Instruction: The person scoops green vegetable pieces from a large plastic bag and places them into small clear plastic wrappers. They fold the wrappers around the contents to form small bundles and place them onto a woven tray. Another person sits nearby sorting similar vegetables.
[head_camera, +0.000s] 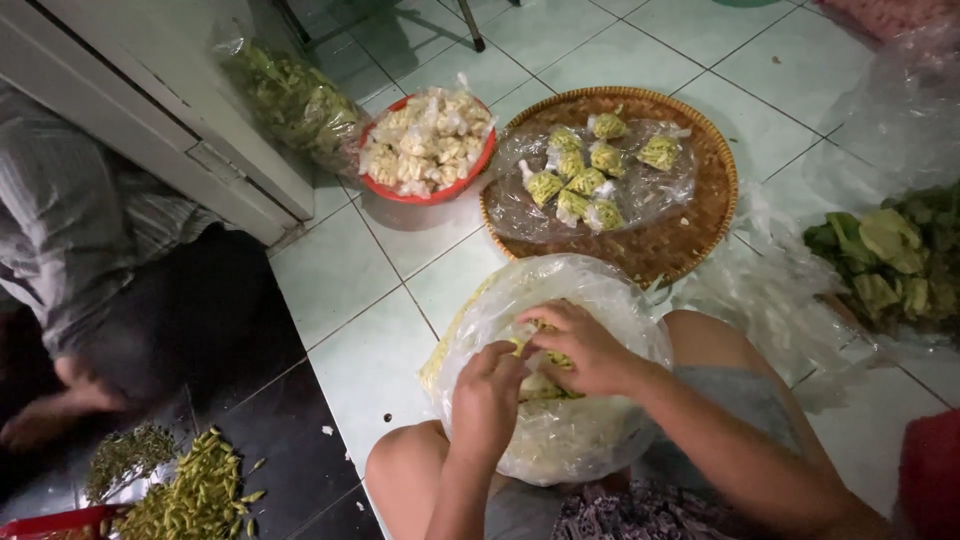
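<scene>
Both hands meet over the large clear plastic bag (560, 400) in the lap: left hand (487, 398) and right hand (580, 347) each have their grip pinched together on a small yellow-green packet (540, 352) between them.

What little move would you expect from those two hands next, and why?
Probably closing off the small packet pinched between the left hand and right hand, then setting it on the woven tray. Both hands meet over the big clear bag, and similar tied packets already lie on that tray.
</scene>
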